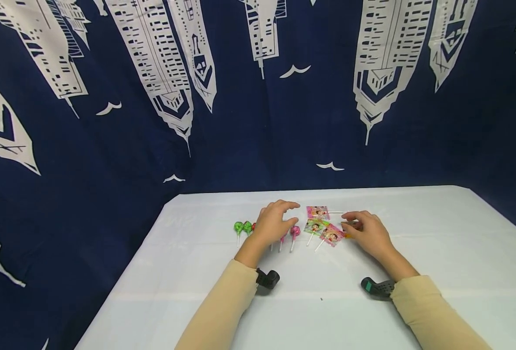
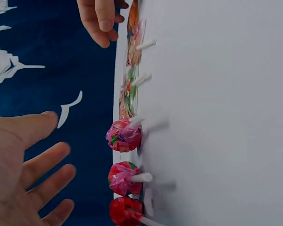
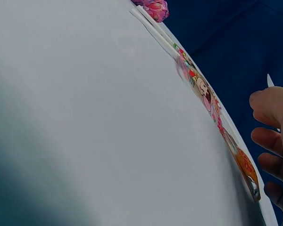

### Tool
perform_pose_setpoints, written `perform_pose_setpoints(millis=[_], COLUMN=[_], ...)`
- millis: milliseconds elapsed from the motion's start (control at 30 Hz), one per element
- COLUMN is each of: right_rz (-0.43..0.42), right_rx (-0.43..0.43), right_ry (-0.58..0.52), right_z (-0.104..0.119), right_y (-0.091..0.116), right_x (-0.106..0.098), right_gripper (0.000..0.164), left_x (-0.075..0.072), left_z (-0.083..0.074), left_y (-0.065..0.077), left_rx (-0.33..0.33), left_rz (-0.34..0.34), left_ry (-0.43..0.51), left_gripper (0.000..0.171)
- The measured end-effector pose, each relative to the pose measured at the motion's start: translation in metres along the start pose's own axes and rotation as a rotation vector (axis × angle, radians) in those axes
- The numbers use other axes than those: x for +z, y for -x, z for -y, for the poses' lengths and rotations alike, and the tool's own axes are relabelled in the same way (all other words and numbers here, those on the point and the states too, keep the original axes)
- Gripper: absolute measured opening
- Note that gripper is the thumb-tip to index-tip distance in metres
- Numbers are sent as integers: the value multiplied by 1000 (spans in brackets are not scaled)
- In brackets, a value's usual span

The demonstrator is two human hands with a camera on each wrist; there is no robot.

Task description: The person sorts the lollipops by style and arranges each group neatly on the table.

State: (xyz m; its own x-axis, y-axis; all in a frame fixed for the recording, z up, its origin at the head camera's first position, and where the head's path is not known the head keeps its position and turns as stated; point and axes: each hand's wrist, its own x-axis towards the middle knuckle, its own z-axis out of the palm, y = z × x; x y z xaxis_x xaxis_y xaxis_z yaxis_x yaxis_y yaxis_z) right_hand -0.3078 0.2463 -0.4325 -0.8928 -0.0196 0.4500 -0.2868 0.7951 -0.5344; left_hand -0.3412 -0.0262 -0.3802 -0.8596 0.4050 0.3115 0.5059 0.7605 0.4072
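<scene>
My left hand [image 1: 275,222] hovers over a row of round wrapped lollipops, thumb and fingers spread, holding nothing. Two green lollipops [image 1: 243,227] and part of a red one [image 2: 126,210] lie at the row's left side; a pink lollipop [image 1: 295,231] ends it on the right. The hand hides the row's middle. Right of the row lie flat lollipops in picture wrappers: a pink one [image 1: 318,212] at the back, a green one [image 1: 315,226], and another pink one [image 1: 331,235]. My right hand [image 1: 369,233] is beside an orange wrapper [image 3: 245,165], fingers loosely bent and apart from it.
Everything lies on a white table [image 1: 188,301]. Behind it hangs a dark blue cloth [image 1: 266,146] with white buildings and birds. A black wrist device [image 1: 268,279] is on the left arm, another [image 1: 377,288] on the right. A tiny dark speck [image 1: 321,299] lies in front.
</scene>
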Motion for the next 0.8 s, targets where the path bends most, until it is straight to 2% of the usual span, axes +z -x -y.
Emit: perform_pose_setpoints(millis=[167, 333, 600, 800], right_rz=[32, 57, 56, 47], right_rx=[-37, -70, -86, -98], right_ry=[59, 87, 122, 131], right_z=[-1, 0, -1, -3], right_y=[3, 2, 0, 1], right_x=[6, 8, 9, 9], right_gripper=[37, 45, 41, 36], left_x=[5, 9, 11, 16], left_z=[-3, -5, -16, -18], left_y=[-16, -33, -53, -58], left_rx=[31, 34, 13, 30], left_rz=[186, 323, 456, 546], left_ry=[-42, -54, -34, -68], left_gripper=[44, 47, 36, 35])
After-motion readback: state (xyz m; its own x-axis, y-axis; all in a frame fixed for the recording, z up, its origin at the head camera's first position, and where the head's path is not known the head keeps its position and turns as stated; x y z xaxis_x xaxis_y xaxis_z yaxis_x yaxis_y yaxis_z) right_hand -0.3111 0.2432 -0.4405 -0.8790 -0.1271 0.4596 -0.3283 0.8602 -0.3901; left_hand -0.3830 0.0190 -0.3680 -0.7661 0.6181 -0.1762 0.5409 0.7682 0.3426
